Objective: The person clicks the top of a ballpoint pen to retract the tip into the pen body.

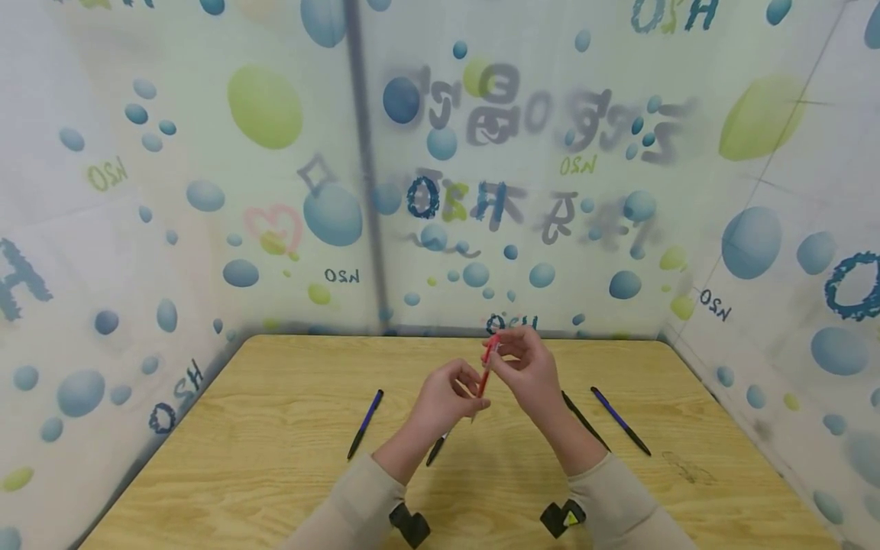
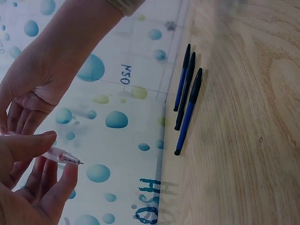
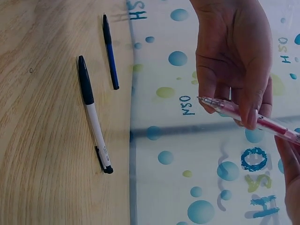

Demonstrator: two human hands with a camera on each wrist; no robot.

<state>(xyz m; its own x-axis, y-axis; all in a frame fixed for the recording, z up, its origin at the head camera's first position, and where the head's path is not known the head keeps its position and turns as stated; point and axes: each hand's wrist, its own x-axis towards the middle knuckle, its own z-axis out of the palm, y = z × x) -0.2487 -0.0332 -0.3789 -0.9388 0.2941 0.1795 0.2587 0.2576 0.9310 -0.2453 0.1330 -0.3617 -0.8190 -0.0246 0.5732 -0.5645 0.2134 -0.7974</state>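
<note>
A red gel pen [image 1: 485, 374] with a clear barrel is held up over the table between both hands, tilted, its metal tip pointing down. The left hand [image 1: 445, 395] pinches the lower barrel, and the bare tip [image 3: 208, 101] sticks out past its fingers in the right wrist view. Higher up, the right hand [image 1: 531, 373] grips the pen's red top end with thumb and fingertips. Beneath the left hand lies a white pen [image 3: 96, 124] with a black grip, partly covered by that hand in the head view.
On the wooden table [image 1: 275, 473], a blue pen with a black end [image 1: 366, 424] lies left of the hands. A black pen [image 1: 586, 422] and another blue pen [image 1: 620, 420] lie to the right, by the right forearm. Printed curtains [image 1: 275, 183] enclose the table's back and sides.
</note>
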